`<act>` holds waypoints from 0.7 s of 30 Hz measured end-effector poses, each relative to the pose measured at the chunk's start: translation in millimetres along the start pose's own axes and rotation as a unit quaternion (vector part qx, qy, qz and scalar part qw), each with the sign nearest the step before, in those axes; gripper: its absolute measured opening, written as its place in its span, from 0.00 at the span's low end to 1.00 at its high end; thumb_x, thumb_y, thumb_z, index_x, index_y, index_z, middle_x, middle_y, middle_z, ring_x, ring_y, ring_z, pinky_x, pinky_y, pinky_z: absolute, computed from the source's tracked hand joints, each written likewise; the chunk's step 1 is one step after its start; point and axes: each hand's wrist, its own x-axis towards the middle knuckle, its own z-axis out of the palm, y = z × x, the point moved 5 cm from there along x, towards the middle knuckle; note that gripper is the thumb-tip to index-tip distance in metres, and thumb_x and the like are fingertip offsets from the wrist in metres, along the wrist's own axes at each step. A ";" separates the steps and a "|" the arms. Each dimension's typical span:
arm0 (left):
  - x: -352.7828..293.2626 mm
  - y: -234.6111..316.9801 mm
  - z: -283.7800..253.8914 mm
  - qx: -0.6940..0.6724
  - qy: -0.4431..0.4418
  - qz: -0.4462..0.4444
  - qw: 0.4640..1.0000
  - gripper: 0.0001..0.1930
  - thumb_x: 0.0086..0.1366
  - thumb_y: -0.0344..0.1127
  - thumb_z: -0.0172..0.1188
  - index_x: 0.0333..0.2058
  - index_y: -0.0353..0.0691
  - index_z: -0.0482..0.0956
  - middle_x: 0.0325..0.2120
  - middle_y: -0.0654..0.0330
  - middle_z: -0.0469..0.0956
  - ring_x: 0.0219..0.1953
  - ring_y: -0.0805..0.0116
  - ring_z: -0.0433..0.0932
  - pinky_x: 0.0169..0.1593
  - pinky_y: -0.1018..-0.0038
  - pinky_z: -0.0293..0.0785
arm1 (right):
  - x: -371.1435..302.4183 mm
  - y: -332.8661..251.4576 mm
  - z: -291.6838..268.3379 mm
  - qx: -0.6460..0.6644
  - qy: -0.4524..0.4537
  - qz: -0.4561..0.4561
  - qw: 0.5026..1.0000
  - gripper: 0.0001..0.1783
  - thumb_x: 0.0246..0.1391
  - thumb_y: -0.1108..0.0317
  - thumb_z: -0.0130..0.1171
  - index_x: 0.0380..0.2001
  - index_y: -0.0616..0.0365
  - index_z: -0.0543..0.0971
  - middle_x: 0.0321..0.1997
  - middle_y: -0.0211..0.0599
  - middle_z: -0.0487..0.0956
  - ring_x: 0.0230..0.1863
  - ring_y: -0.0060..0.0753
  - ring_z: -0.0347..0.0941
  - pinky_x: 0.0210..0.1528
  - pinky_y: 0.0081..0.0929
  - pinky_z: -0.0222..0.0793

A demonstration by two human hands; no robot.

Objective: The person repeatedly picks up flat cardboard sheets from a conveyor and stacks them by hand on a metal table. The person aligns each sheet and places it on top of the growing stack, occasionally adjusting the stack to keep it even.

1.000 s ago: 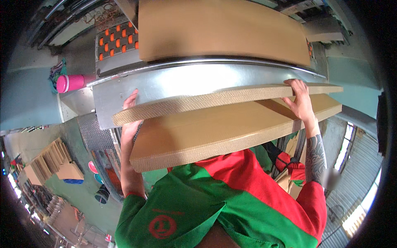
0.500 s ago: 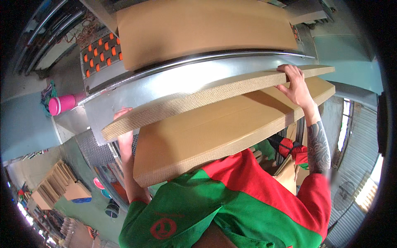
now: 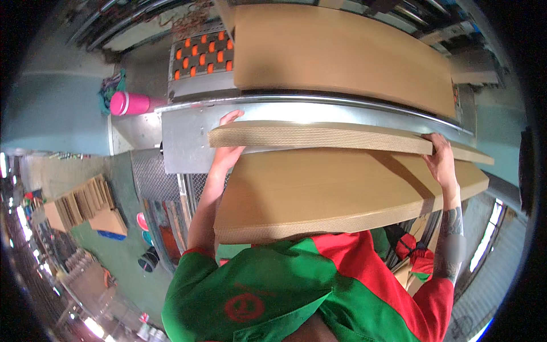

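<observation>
A thick stack of brown corrugated cardboard sheets (image 3: 319, 135) is held between my two hands, its layered edge facing me. My left hand (image 3: 229, 154) is closed around the stack's left end, with fingertips showing beyond the far side and the rest partly hidden. Toward the right end, my right hand (image 3: 441, 162) grips the same stack, fingers over its top edge. Beneath and nearer to me lies a second stack of cardboard (image 3: 319, 191), close against my body.
Past a metal rail (image 3: 319, 98), a large cardboard sheet (image 3: 342, 54) lies on a machine bed with orange rollers (image 3: 202, 54). A metal table (image 3: 182, 139) is under the held stack's far side. A pink container (image 3: 128, 104) stands left; more cardboard (image 3: 85, 202) sits on the floor.
The view has turned, so the machine and both stacks appear farther right and tilted differently. Both hands keep their hold on the upper stack, which appears more level in the picture.
</observation>
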 end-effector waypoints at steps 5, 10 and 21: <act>8.4 10.8 0.4 -0.032 0.003 0.004 0.999 0.47 0.61 0.23 0.75 0.76 0.40 0.60 0.75 0.52 0.65 0.78 0.55 0.62 0.81 0.57 0.55 | 6.4 -9.7 -6.0 0.015 -0.001 -0.032 0.999 0.29 0.43 0.81 0.72 0.53 0.60 0.82 0.50 0.49 0.83 0.55 0.59 0.78 0.60 0.46 0.71; 11.3 2.8 1.5 -0.076 -0.004 -0.008 0.997 0.48 0.60 0.24 0.76 0.75 0.39 0.59 0.73 0.51 0.67 0.77 0.56 0.64 0.80 0.57 0.58 | 8.3 -11.9 -5.7 0.006 0.008 -0.045 0.999 0.27 0.44 0.81 0.71 0.52 0.59 0.81 0.48 0.47 0.84 0.55 0.57 0.78 0.60 0.47 0.70; 19.1 -48.2 -7.2 0.093 -0.090 -0.008 0.992 0.18 0.66 0.18 0.64 0.53 0.38 0.75 0.54 0.54 0.80 0.59 0.58 0.79 0.66 0.62 0.73 | -15.4 -76.4 -21.7 -0.103 0.097 -0.127 0.982 0.28 0.53 0.71 0.71 0.58 0.55 0.77 0.60 0.46 0.78 0.66 0.56 0.71 0.68 0.53 0.63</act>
